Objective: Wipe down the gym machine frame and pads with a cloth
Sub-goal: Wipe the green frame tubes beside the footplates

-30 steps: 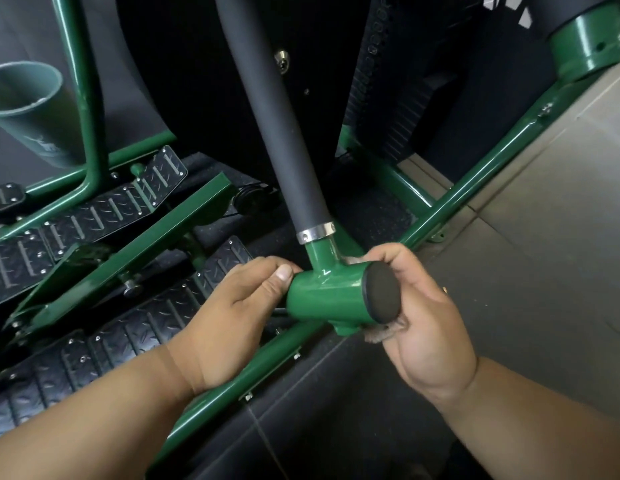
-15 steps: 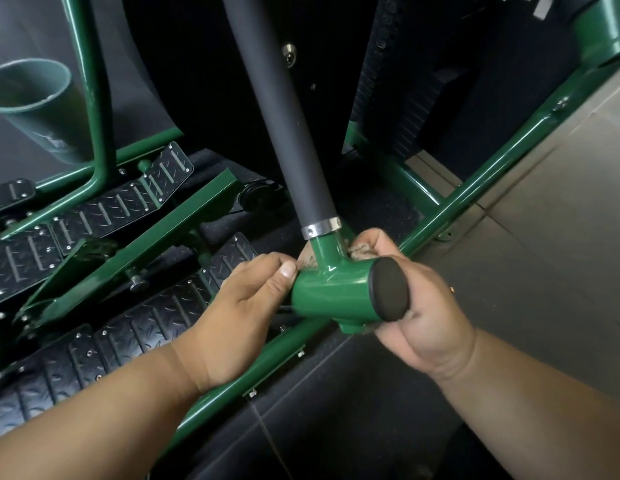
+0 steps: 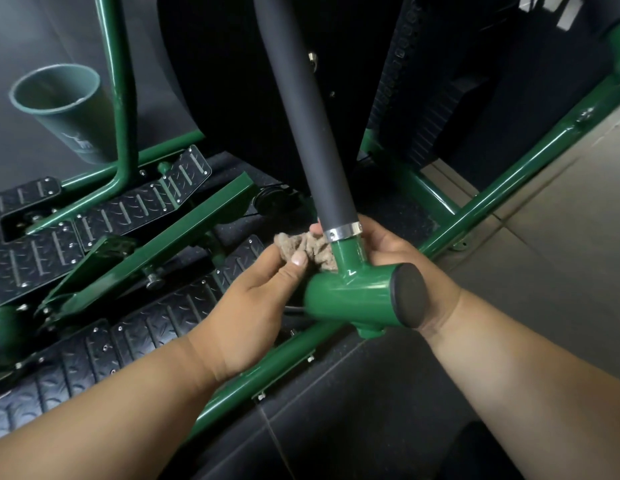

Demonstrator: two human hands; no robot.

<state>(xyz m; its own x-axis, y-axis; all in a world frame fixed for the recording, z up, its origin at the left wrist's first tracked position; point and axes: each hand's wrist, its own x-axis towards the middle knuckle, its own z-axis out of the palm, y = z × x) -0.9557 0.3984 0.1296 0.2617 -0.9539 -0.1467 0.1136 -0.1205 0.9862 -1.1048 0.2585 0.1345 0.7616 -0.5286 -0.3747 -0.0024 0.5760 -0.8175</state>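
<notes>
The crumpled tan cloth (image 3: 307, 251) is lying left of the green T-shaped frame joint (image 3: 357, 292). The dark green plastic cup (image 3: 64, 110) is sitting far left, behind it. The black foam-covered handle bar (image 3: 301, 116) is rising above it.

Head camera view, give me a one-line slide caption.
Both hands work a tan cloth around the green T-joint below the foam-covered bar: left hand pinching, right hand behind.

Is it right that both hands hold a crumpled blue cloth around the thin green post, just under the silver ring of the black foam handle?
Not quite. The head view shows the crumpled cloth is beige-brown, not blue. The rest holds: the left hand and right hand hold it around the thin green post, just under the silver ring of the black foam handle.
</notes>
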